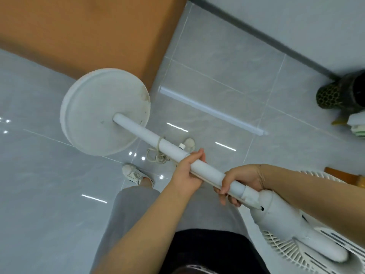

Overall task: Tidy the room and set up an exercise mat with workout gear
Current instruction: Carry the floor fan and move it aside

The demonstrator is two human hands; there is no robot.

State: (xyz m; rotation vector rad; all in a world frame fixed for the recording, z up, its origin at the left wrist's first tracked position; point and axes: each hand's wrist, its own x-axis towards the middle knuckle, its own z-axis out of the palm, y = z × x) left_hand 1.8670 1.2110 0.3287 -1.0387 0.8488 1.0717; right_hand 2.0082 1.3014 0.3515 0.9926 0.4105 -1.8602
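The left hand (187,173) is wrapped around the white pole (169,150) of a standing fan (276,218), fingers curled over the far side, and the right hand (240,183) grips the same pole just beside it, nearer the motor housing, with fingertips showing underneath. The fan is carried off the floor and tilted, its round white base (104,111) hanging up and to the left, its grille (296,252) low at the right edge beside the person's body. A thin cord (158,155) is tied around the pole and dangles in loops below it. Beneath are the person's grey trousers and a white shoe (135,174), with a second shoe (189,144) partly hidden behind the pole. The floor (227,86) is glossy pale grey tile that mirrors ceiling lights. A large orange-brown surface (88,30) fills the upper left; what it belongs to cannot be told. A pale wall with a dark baseboard (256,36) runs across the upper right. By that wall, a dark roller (331,95) with a honeycomb pattern stands above some stacked pale items (358,125), cut off by the edge.
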